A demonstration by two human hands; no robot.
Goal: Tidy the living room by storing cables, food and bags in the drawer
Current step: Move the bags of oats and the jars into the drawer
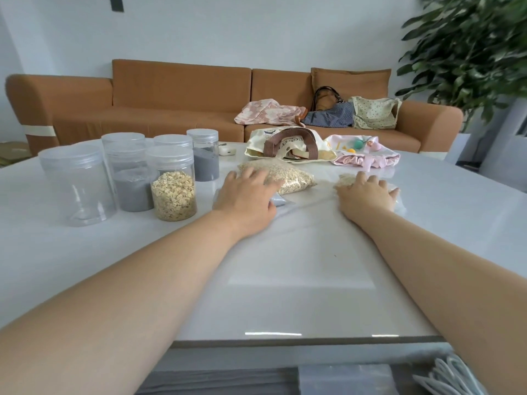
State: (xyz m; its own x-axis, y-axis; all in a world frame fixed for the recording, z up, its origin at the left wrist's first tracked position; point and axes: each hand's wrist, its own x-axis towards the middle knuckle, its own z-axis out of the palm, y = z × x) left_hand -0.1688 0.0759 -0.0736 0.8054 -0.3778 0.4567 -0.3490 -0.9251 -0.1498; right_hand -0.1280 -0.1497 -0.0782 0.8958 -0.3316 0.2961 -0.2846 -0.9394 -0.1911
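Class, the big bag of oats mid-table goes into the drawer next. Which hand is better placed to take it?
The left. The left hand rests on the big bag of oats, fingers over its near end; the right hand lies on a smaller bag further right, apart from it.

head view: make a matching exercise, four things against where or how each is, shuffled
1. large clear plastic jar at front left
2. cream canvas tote bag with brown straps
3. blue dotted fabric bag
4. larger clear plastic bag of oats

a. on the orange sofa
b. under the left hand
c. empty
d. on the white table beside a pink cloth bag

Pairs: 1-c, 2-d, 3-a, 4-b
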